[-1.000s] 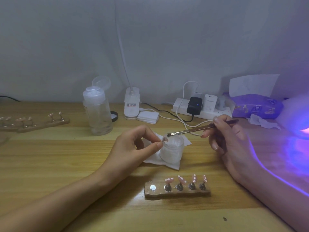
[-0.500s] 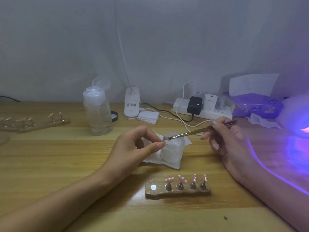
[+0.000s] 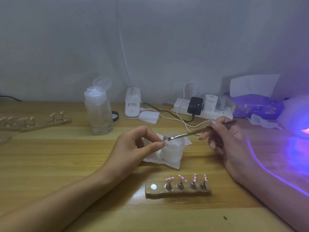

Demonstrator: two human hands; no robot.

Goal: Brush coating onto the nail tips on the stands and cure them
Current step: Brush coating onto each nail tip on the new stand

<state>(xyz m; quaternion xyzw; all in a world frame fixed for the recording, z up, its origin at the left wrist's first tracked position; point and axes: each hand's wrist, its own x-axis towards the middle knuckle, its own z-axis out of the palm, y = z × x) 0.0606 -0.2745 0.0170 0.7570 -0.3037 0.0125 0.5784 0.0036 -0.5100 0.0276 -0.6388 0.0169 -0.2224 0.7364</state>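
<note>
The left hand (image 3: 133, 148) pinches a single nail tip (image 3: 165, 137) between thumb and forefinger, just above the near-left rim of the white jar (image 3: 172, 154). The right hand (image 3: 224, 139) grips a thin brush (image 3: 189, 132) whose bristles touch that tip. In front of the jar sits a wooden stand block (image 3: 177, 193) carrying four pink nail tips (image 3: 169, 179). Far right of the jar, a curing lamp (image 3: 297, 118) glows violet.

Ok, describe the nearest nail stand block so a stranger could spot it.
On the wooden desk, find the small white jar in the middle. Just in front of it lies the stand block. The other blocks sit far left; this one carries four pink nail tips and a bare silver disc at its left end.
</note>
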